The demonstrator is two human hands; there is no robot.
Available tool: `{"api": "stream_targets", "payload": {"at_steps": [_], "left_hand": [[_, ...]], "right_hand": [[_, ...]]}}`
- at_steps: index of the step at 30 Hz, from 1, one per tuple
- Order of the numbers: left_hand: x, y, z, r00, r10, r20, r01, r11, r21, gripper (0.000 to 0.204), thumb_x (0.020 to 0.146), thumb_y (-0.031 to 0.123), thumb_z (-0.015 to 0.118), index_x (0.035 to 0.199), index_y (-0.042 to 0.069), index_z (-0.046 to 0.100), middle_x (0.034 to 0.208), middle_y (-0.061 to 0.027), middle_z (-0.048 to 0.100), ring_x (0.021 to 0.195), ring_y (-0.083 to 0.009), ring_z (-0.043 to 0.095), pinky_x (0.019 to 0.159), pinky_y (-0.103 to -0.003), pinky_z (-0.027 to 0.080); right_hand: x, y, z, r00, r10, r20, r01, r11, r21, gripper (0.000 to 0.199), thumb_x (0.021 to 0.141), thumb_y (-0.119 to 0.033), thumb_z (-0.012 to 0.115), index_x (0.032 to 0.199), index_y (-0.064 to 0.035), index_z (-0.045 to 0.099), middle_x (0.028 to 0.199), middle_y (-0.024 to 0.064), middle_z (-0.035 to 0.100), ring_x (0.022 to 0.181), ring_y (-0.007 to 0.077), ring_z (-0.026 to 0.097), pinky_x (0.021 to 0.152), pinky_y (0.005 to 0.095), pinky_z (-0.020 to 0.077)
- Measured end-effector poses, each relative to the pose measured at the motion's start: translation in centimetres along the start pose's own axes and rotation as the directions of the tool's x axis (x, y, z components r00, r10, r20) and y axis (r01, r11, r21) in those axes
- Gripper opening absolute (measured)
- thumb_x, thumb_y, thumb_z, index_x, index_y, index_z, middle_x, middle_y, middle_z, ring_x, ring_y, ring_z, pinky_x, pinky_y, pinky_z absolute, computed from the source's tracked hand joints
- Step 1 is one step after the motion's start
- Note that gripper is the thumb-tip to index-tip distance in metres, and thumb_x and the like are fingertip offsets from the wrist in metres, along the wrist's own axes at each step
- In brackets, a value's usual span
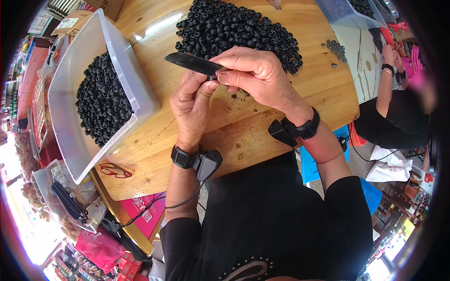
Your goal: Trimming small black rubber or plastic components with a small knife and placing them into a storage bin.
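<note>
My right hand (pixel 258 77) is closed around the handle end of a knife with a dark blade (pixel 191 62), which points left above my other hand. Between the thumb and fingertips of my left hand (pixel 193 100) is a small black piece (pixel 212 78), mostly covered by the fingers. The two hands meet over the wooden table. Beyond them spreads a big heap of small round black pieces with holes (pixel 234 30). At the left, more of these black pieces (pixel 103 100) lie in a clear plastic bin (pixel 143 75).
Red-framed glasses (pixel 116 171) lie by the bin's near corner. Dark crumbs dot the wooden tabletop (pixel 225 140) before me. A second clear bin (pixel 349 14) stands at the far right, near loose black pieces (pixel 336 49). Another person (pixel 398 110) sits at the right.
</note>
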State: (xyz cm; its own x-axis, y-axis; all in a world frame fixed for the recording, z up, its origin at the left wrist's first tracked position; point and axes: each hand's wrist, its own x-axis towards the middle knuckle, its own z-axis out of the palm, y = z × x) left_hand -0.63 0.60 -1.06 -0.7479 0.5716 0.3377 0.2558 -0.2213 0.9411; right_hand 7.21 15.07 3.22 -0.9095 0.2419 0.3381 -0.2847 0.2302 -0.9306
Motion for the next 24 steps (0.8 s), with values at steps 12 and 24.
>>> {"api": "stream_targets", "payload": {"at_steps": [12,24], "left_hand": [[0.3,-0.3,0.7,0.995,-0.024,0.097,0.053,0.952,-0.301,0.025,0.084,-0.004,0.06,0.108,0.0,0.063,0.095,-0.0035,0.056,0.087,-0.0115,0.053,0.081,-0.023,0.044],[0.1,-0.6,0.0,0.999,0.018,0.036,-0.018,1.0,-0.007,0.024,0.081,-0.006,0.062,0.105,0.0,0.064,0.101,-0.0065,0.061,0.093,-0.0134,0.056,0.084,-0.024,0.044]], "right_hand": [[0.2,0.4,-1.5,0.984,0.181,0.002,-0.178,0.967,0.182,0.016,0.087,-0.007,0.062,0.101,-0.002,0.067,0.079,0.0011,0.064,0.064,0.0055,0.058,0.058,0.0186,0.0469],[-0.1,0.3,-0.1,0.994,-0.113,0.008,0.113,0.985,-0.127,0.021,0.082,0.003,0.063,0.103,0.0018,0.065,0.096,0.0061,0.064,0.072,0.0091,0.061,0.062,0.0198,0.0517]]}}
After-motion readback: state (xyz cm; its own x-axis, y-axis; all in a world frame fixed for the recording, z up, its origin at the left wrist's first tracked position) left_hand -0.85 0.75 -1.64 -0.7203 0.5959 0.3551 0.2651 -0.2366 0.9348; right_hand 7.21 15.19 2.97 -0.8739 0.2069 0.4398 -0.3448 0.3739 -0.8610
